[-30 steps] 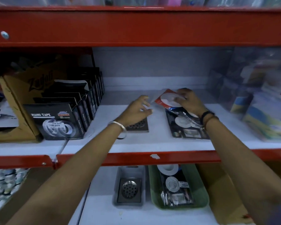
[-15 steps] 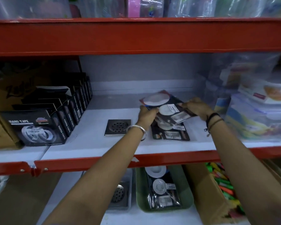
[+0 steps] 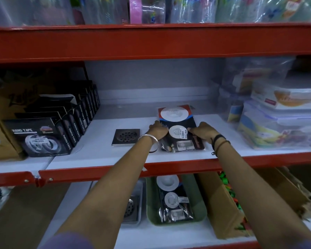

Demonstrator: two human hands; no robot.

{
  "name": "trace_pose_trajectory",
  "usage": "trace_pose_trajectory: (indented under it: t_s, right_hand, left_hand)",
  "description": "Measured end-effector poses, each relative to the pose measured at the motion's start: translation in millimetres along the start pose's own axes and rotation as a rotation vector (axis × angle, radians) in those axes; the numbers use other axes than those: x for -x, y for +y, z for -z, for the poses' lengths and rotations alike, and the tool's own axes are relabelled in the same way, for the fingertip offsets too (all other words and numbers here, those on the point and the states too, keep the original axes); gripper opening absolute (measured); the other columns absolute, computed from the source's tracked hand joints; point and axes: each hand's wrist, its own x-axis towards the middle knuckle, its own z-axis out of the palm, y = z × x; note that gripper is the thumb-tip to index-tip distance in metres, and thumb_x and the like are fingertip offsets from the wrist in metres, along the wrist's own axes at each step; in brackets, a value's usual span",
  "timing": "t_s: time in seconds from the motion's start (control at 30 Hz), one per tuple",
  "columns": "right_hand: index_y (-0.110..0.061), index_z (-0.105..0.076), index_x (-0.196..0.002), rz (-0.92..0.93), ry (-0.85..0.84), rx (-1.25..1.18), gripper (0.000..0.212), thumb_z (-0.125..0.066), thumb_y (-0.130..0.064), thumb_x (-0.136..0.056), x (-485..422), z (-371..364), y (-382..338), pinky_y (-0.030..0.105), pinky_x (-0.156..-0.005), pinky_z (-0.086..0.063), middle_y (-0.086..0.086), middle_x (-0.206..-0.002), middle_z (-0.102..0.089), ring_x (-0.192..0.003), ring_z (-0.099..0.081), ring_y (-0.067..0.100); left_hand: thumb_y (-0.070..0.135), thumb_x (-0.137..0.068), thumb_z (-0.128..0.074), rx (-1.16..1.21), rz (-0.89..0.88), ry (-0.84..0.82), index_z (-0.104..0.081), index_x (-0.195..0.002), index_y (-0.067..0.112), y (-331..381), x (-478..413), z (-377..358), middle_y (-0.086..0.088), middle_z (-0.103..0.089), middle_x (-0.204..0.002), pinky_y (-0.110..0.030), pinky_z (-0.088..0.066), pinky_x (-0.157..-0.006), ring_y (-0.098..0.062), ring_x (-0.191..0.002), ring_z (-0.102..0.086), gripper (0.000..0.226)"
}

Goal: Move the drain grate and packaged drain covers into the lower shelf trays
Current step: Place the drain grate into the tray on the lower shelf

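Observation:
A stack of packaged drain covers (image 3: 176, 114), black packs with white round covers, lies on the white middle shelf. My left hand (image 3: 157, 131) grips its left edge and my right hand (image 3: 202, 133) grips its right edge. A square metal drain grate (image 3: 125, 137) lies flat on the shelf just left of my left hand. On the lower shelf, a green tray (image 3: 198, 200) holds another pack of drain covers (image 3: 172, 200). Beside it on the left, a grey metal tray (image 3: 139, 203) holds a second grate (image 3: 129, 207), partly hidden by my left forearm.
Black nano tape boxes (image 3: 41, 139) stand in a row at the left of the middle shelf. Clear plastic containers (image 3: 280, 121) fill its right end. A cardboard box (image 3: 223, 209) with coloured items stands right of the green tray. A red shelf beam (image 3: 97, 173) runs across the front.
The tilted pack that both hands held above the stack now lies flat and squared on it. Both hands have closed in on its side edges. The camera has moved closer.

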Motion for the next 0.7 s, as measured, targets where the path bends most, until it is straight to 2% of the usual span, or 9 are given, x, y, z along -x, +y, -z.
trace_pose_trajectory:
  t_s: [0.07,0.13,0.2,0.27,0.37,0.47,0.53,0.6,0.7]
  right_hand:
    - [-0.009,-0.053,-0.074,0.025,-0.009,0.023,0.023,-0.056,-0.024,-0.092,11.3,2.7,-3.5,0.029,-0.073,-0.042,0.013,-0.095,-0.060,-0.085,-0.056,0.026]
    - [-0.006,-0.056,-0.089,0.036,-0.005,0.106,0.023,-0.055,-0.029,-0.092,24.7,3.9,-1.2,0.031,-0.078,-0.043,0.012,-0.099,-0.059,-0.093,-0.057,0.029]
    - [-0.005,-0.055,-0.110,0.026,0.018,0.230,0.036,-0.052,-0.036,-0.093,40.9,0.8,6.6,0.033,-0.083,-0.044,0.011,-0.101,-0.057,-0.104,-0.058,0.031]
    - [-0.005,-0.054,-0.118,0.015,0.073,0.339,0.044,-0.048,-0.042,-0.094,51.3,-5.9,14.6,0.037,-0.091,-0.047,0.013,-0.112,-0.061,-0.110,-0.057,0.032]
    - [-0.007,-0.052,-0.124,-0.027,0.161,0.445,0.051,-0.042,-0.047,-0.094,59.6,-13.6,21.3,0.043,-0.101,-0.042,0.018,-0.129,-0.055,-0.118,-0.051,0.035]
    - [-0.003,-0.046,-0.128,-0.044,0.279,0.484,0.056,-0.042,-0.048,-0.094,68.5,-14.2,20.9,0.045,-0.104,-0.034,0.021,-0.134,-0.046,-0.124,-0.044,0.037]
    - [-0.002,-0.045,-0.125,0.053,0.414,0.475,0.057,-0.049,-0.047,-0.091,77.2,-12.9,16.1,0.048,-0.103,-0.034,0.022,-0.132,-0.045,-0.123,-0.043,0.039]
    - [-0.003,-0.046,-0.126,0.287,0.492,0.431,0.054,-0.055,-0.042,-0.089,90.1,-16.4,5.7,0.047,-0.101,-0.036,0.021,-0.129,-0.048,-0.121,-0.046,0.038]
    - [-0.007,-0.047,-0.130,0.641,0.385,0.343,0.046,-0.057,-0.030,-0.091,113.0,-32.3,-18.6,0.043,-0.105,-0.036,0.016,-0.133,-0.049,-0.122,-0.048,0.034]
  left_hand:
    - [0.026,-0.080,-0.052,0.027,0.003,-0.001,-0.049,-0.122,0.008,-3.4,-0.6,-1.8,-0.018,-0.057,-0.125,-0.045,-0.049,-0.096,-0.033,-0.112,-0.055,0.046]
    - [0.024,-0.084,-0.052,0.035,0.006,0.003,-0.049,-0.122,0.007,0.6,23.4,-2.2,-0.016,-0.058,-0.122,-0.039,-0.052,-0.088,-0.032,-0.109,-0.057,0.041]
    - [0.021,-0.087,-0.051,0.037,0.003,0.016,-0.043,-0.125,0.005,-0.8,45.2,-7.1,-0.016,-0.056,-0.125,-0.039,-0.051,-0.091,-0.033,-0.112,-0.055,0.042]
    - [0.019,-0.090,-0.049,0.018,0.009,0.023,-0.036,-0.130,0.003,-5.5,56.8,-13.6,-0.019,-0.051,-0.130,-0.037,-0.047,-0.091,-0.033,-0.117,-0.052,0.045]
    - [0.027,-0.094,-0.048,-0.029,-0.022,0.046,-0.034,-0.130,0.002,-5.2,77.5,-13.7,-0.021,-0.049,-0.133,-0.035,-0.046,-0.085,-0.034,-0.118,-0.052,0.046]
    - [0.037,-0.094,-0.048,-0.118,-0.074,0.134,-0.026,-0.141,0.004,-10.2,95.1,-6.3,-0.025,-0.032,-0.145,-0.043,-0.037,-0.106,-0.039,-0.133,-0.036,0.061]
    - [0.037,-0.094,-0.047,-0.228,-0.200,0.298,-0.021,-0.145,0.005,-21.3,109.3,6.5,-0.022,-0.028,-0.147,-0.045,-0.030,-0.111,-0.038,-0.136,-0.029,0.066]
    - [0.035,-0.095,-0.044,-0.346,-0.348,0.510,-0.025,-0.144,0.006,-42.5,126.4,25.4,-0.019,-0.036,-0.144,-0.045,-0.034,-0.107,-0.035,-0.131,-0.035,0.061]
    - [0.033,-0.096,-0.038,-0.503,-0.445,0.641,-0.030,-0.143,0.008,-84.9,146.8,58.1,-0.014,-0.043,-0.144,-0.045,-0.036,-0.103,-0.031,-0.129,-0.041,0.054]
